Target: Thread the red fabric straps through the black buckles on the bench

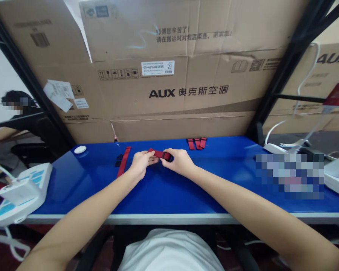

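Observation:
Above the middle of the blue table, both my hands grip one red webbing strap. My left hand pinches its left end between thumb and fingers. At the strap's right end, my right hand is closed around a black plastic buckle, part of which the fingers hide. Left of my left hand lies another red strap, stretched lengthwise on the table. Small black buckles rest beside that strap. Farther back on the right, several short red straps with black buckles lie together.
A large cardboard box panel stands upright behind the blue table. White power strips with cables sit at the left corner and right side. A white round object lies back left. Black metal posts frame the table. Another person sits far left.

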The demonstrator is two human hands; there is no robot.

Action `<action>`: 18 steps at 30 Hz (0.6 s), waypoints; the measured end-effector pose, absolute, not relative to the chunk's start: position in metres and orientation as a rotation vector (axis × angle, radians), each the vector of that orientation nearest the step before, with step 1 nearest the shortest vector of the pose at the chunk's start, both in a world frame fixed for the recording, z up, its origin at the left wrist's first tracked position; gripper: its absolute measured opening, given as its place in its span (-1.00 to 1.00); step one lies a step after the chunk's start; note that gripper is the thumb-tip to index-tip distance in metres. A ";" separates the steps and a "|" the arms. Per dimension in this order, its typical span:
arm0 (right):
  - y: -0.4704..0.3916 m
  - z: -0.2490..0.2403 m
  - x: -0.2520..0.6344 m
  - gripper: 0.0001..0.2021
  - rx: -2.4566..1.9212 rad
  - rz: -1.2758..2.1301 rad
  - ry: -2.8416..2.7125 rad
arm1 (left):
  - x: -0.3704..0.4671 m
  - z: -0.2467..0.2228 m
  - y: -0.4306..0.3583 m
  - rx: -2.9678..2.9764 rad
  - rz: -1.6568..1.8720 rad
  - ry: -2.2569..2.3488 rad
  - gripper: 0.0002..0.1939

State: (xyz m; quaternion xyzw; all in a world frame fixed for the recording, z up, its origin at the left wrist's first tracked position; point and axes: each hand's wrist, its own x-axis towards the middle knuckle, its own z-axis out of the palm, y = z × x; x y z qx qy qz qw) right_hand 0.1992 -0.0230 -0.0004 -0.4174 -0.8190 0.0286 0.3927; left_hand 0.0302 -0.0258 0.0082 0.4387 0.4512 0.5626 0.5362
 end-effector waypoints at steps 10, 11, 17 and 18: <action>0.021 -0.015 0.237 -0.50 -1.058 0.075 -2.271 | -0.013 0.001 -0.003 2.049 1.234 1.291 -0.77; 0.024 -0.018 0.240 -0.50 -1.134 0.063 -2.250 | -0.014 0.003 -0.006 2.151 1.131 1.199 -0.76; 0.016 -0.022 0.240 -0.48 -1.251 0.121 -2.265 | -0.005 0.004 -0.020 2.403 0.756 1.009 -0.64; 0.014 -0.022 0.239 -0.45 -1.238 0.142 -2.285 | -0.003 0.003 -0.021 2.420 0.762 1.007 -0.61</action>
